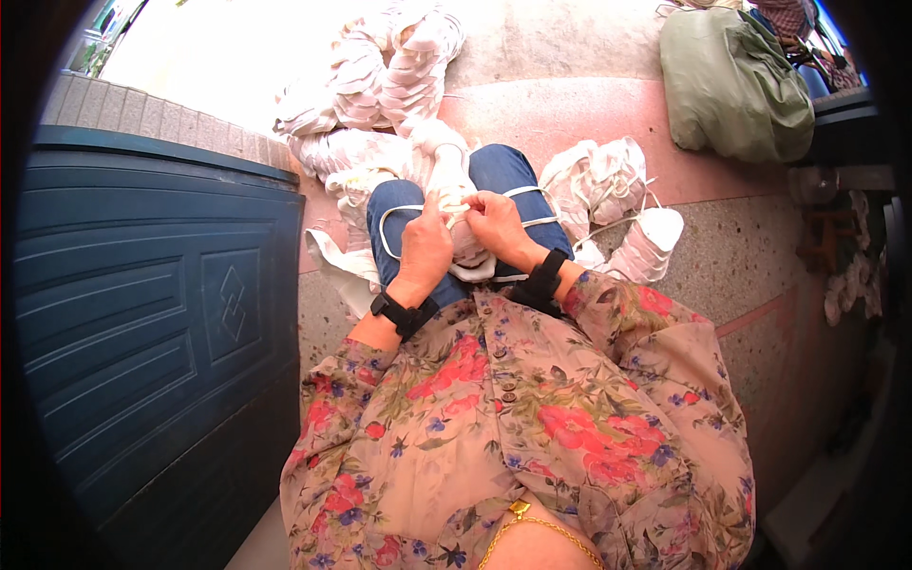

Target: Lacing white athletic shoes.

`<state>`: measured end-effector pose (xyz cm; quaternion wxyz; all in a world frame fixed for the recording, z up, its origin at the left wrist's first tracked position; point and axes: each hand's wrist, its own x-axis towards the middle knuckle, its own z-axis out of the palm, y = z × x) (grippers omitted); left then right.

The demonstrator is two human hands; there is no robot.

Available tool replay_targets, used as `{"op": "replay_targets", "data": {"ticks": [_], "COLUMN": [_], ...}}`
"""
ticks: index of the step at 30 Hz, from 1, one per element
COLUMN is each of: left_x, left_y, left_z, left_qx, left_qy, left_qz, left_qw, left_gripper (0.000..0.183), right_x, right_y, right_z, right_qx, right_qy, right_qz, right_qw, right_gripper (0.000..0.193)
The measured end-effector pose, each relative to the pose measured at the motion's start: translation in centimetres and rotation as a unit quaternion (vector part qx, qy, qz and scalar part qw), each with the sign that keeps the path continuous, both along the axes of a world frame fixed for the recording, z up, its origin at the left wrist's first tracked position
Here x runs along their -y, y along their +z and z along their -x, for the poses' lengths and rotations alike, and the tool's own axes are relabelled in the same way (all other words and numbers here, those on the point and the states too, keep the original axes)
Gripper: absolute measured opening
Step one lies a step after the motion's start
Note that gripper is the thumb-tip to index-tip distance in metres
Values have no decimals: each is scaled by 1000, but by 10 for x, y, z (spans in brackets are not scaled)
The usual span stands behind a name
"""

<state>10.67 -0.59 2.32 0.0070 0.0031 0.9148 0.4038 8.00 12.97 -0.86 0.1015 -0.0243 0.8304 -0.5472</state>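
Observation:
On my lap, between my knees, lies a white fabric piece (468,249) that looks like a shoe upper. A white lace (385,224) runs from it in loops over both thighs. My left hand (427,249) pinches at the upper's middle, fingers closed on the lace. Close beside it, my right hand (499,228) is also closed, with thumb and forefinger on a bit of the lace. The fingertips nearly meet, and they partly hide the lace holes. Beyond my hands, a row of similar white pieces (445,157) stretches away from my lap.
A large heap of stacked white uppers (394,71) lies ahead on the floor. More white uppers (608,180) sit beside my right knee. A green sack (731,85) stands far right. A blue panelled door (161,285) closes off the left side, and a wooden stool (831,233) is at right.

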Motion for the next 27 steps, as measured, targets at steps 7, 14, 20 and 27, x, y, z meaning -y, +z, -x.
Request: {"op": "replay_targets", "data": {"ticks": [7,14,20,27], "left_x": [3,0,15,139], "left_y": [-4,-1,-2,49], "left_z": [5,9,19,15], "left_qx": [17,-16,-8,23], "left_qy": [43,24,-69,129], "left_qz": [-38,22,50,-29], "left_qw": [998,999,996,991], "left_gripper": [37,39,40,37], "right_x": [0,1,0,-61], "right_y": [5,-4,-1,14], "right_z": [3,6,4,-3], "right_qx": [46,36,40,-196], "right_qy": [50,26,44,-77], "right_qz": [42,38,38,19], "right_qw": [997,998,998,977], "right_gripper": [20,19,18,12]}}
